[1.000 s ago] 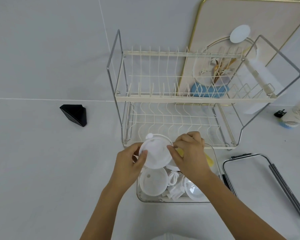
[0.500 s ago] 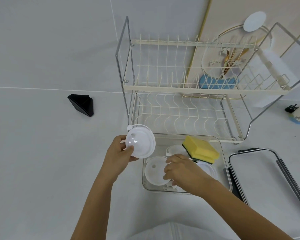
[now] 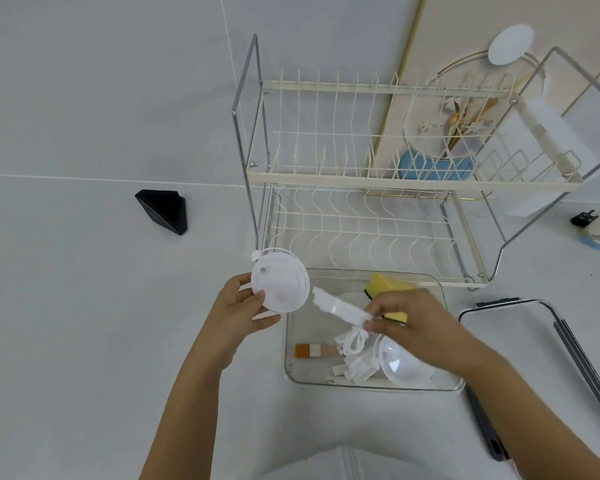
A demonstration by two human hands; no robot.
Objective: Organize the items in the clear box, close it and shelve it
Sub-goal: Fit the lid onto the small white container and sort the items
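The clear box [image 3: 286, 341] is sitting open on the white desk [image 3: 84, 306], low in the middle of the frame, just in front of the dish rack [image 3: 361, 178]. Its lid [image 3: 506, 327] is lying apart on the desk at the right side of the frame. So the job looks like it is only starting: things are being sorted, and the box is not yet closed or put on a shelf.

Inside the box a yellow sponge [image 3: 383, 285] is resting at the far side, a small brush [image 3: 314, 350] is lying near the left wall, and a white cord [image 3: 352, 339] and a round clear cover [image 3: 400, 363] are piled at the near side.

The left hand [image 3: 238, 315] is curling its fingers and thumb around a round white lid [image 3: 279, 286], holding it up just left of the box. The right hand [image 3: 420, 323] is over the box, pinching a long white piece [image 3: 338, 308] with its fingertips pressed together. I cannot tell what that piece is.
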